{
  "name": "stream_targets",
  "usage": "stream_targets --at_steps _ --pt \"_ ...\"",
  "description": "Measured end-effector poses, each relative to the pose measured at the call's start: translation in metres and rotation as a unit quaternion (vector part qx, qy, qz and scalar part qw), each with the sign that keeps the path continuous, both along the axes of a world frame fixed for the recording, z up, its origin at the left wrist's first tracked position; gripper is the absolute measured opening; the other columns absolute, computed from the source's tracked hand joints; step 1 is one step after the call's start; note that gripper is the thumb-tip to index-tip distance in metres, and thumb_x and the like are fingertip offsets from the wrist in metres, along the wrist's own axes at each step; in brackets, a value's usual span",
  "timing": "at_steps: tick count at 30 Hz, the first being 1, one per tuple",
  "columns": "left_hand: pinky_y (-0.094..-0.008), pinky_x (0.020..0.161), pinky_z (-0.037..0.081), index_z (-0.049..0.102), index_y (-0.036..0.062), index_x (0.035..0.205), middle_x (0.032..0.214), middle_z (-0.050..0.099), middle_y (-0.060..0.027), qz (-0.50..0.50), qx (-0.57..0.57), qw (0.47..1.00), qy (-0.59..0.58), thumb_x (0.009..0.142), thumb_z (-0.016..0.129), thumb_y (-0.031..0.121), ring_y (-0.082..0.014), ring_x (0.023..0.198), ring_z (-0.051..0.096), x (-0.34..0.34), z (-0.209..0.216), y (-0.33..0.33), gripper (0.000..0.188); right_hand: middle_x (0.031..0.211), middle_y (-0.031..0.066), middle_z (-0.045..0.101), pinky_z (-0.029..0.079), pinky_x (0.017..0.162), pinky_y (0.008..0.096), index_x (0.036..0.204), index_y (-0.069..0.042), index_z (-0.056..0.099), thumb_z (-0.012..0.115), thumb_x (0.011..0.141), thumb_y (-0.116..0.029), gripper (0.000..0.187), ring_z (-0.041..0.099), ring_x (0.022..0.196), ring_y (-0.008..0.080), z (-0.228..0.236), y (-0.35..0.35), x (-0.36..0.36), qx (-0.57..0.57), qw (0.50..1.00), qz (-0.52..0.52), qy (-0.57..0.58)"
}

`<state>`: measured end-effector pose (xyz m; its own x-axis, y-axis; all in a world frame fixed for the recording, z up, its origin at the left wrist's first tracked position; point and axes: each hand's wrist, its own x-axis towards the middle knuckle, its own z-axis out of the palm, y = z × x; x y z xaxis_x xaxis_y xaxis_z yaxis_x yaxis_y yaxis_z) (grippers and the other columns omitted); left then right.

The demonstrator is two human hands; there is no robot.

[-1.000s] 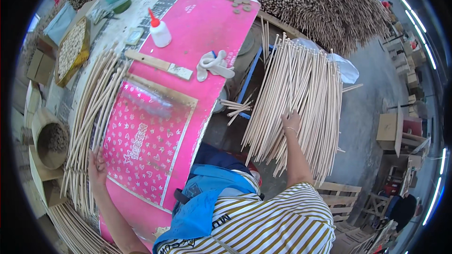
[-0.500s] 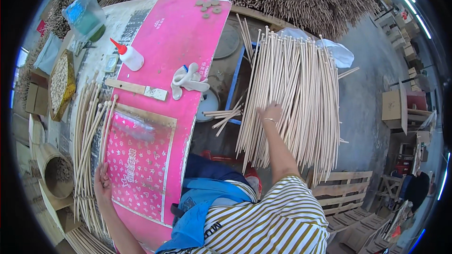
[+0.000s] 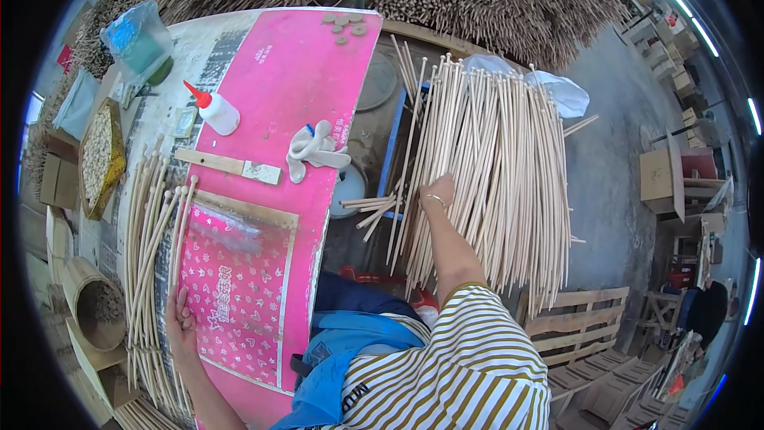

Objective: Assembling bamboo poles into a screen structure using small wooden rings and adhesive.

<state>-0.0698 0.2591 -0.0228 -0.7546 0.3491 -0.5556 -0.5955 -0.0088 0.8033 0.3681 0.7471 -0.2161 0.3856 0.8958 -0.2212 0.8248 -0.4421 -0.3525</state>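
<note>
Wooden sticks point(image 3: 142, 302) lie along the counter point(image 3: 187, 40); beside them, left hand point(image 3: 181, 320), grip loosely curled, hold unclear. Pink sheet point(image 3: 274, 103) follows. Right hand point(image 3: 438, 189): at stick pile's point(image 3: 501, 183) left side, grip obscured, cannot tell.

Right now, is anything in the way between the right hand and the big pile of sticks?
Nothing visible is in the way: the right hand is right at the left part of the big pile of sticks.
</note>
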Motion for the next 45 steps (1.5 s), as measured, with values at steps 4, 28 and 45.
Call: stream_targets --at_steps 4,28,45 --pt "-0.0139 0.045 0.038 0.047 0.0041 0.146 0.129 0.064 -0.0111 -0.008 0.024 1.0 0.002 0.106 0.052 0.022 -0.0016 0.06 0.048 0.005 -0.002 0.002 0.044 0.099 0.0212 0.07 0.058 0.083 0.043 0.118 0.001 0.049 0.082 0.075 -0.019 0.058 0.071 0.092 0.0356 0.005 -0.003 -0.001 -0.035 0.999 -0.007 0.0" --pt "-0.0141 0.043 0.034 0.051 0.0061 0.144 0.119 0.069 -0.0069 -0.009 0.032 0.999 -0.022 0.106 0.051 0.016 -0.0015 0.058 0.047 0.003 0.001 0.001 0.039 0.104 0.0185 0.068 0.055 0.084 0.0397 0.123 0.006 0.057 0.077 0.062 -0.012 0.066 0.067 0.091 0.031 0.036 0.019 0.125 0.057 0.926 0.044 0.369" --pt "-0.0144 0.043 0.034 0.048 0.0047 0.146 0.112 0.066 -0.0039 -0.003 0.102 0.994 -0.032 0.106 0.049 0.013 -0.001 0.061 0.045 0.009 0.006 -0.004 0.041 0.093 0.0107 0.07 0.056 0.075 0.0333 0.118 0.002 0.056 0.07 0.073 -0.001 0.048 0.068 0.08 0.0197 0.17 0.0 0.166 0.156 0.839 0.065 0.517"
